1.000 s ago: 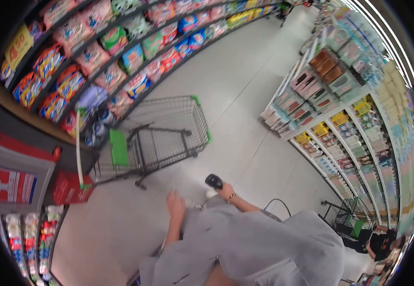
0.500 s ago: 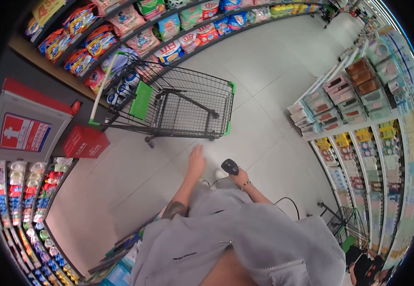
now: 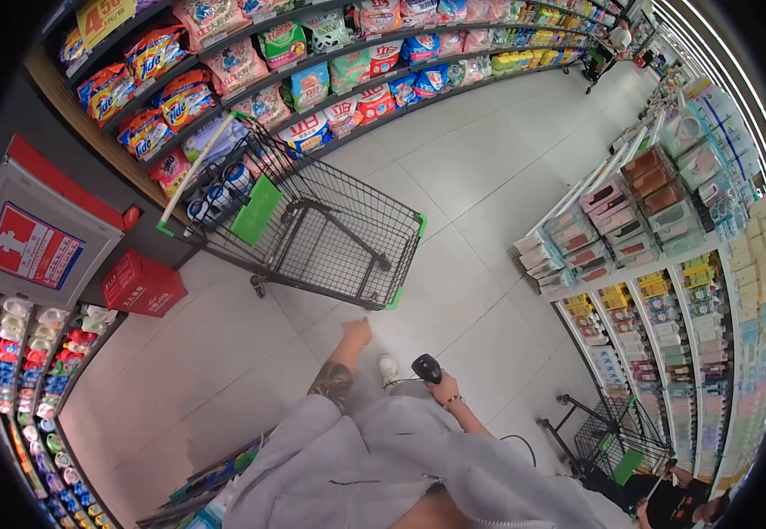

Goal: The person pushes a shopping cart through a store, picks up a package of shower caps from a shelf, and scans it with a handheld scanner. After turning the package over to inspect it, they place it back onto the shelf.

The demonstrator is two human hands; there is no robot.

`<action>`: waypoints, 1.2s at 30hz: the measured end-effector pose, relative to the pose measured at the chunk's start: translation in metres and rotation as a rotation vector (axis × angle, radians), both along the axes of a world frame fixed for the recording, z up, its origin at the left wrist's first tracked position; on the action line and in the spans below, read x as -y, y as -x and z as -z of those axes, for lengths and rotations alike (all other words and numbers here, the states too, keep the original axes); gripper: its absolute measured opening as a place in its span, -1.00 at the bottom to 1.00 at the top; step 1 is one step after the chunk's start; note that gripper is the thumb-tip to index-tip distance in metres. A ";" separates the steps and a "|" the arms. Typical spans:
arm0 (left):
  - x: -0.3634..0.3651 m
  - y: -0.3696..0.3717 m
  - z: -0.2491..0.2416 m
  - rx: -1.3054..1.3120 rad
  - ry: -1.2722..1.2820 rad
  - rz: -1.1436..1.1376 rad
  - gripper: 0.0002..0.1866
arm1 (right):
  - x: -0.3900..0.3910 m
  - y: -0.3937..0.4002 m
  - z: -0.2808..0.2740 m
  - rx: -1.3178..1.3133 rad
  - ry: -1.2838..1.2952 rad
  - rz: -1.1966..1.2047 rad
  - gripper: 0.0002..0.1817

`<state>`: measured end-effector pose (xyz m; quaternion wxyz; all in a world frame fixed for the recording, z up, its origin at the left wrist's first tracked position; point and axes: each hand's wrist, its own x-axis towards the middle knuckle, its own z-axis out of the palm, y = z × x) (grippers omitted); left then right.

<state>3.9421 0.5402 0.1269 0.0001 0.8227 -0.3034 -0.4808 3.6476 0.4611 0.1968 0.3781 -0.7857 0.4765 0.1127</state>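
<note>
My right hand [image 3: 445, 388] is wrapped round the handle of a black handheld barcode scanner [image 3: 427, 368], whose head tilts up and away from me. A thin dark cable [image 3: 524, 443] shows beside my right forearm. Out in front of me, my left hand [image 3: 357, 332] is empty, its fingers loosely apart and partly foreshortened. Just beyond it stands a black wire shopping cart [image 3: 348, 231] with green corners and a green panel. My left hand does not appear to touch the cart.
Shelves of bagged detergent [image 3: 308, 88] curve behind the cart. At left are a grey and red cabinet [image 3: 48, 229] and a red box [image 3: 143, 284]. Packaged goods [image 3: 639, 207] fill the right-hand racks. A second cart [image 3: 617, 436] and a person in black [image 3: 678, 502] are at lower right.
My view has shifted, and the shopping cart now appears turned slightly. My left hand has drawn lower, its fingers less stretched. The scanner stays in my right hand. The second cart shows more fully.
</note>
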 end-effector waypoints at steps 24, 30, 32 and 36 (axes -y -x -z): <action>-0.025 0.026 0.099 0.544 0.286 -0.267 -0.47 | -0.002 0.013 0.013 -0.081 0.012 -0.064 -0.50; -0.089 0.025 0.043 0.473 0.138 -0.061 -0.29 | -0.001 -0.019 0.005 -0.086 -0.047 -0.130 -0.48; -0.111 0.026 0.039 0.442 0.104 -0.063 -0.23 | 0.000 -0.027 0.007 -0.075 -0.050 -0.146 -0.48; -0.158 0.031 0.020 0.527 -0.019 -0.026 -0.22 | 0.000 -0.038 0.011 -0.067 -0.069 -0.185 -0.48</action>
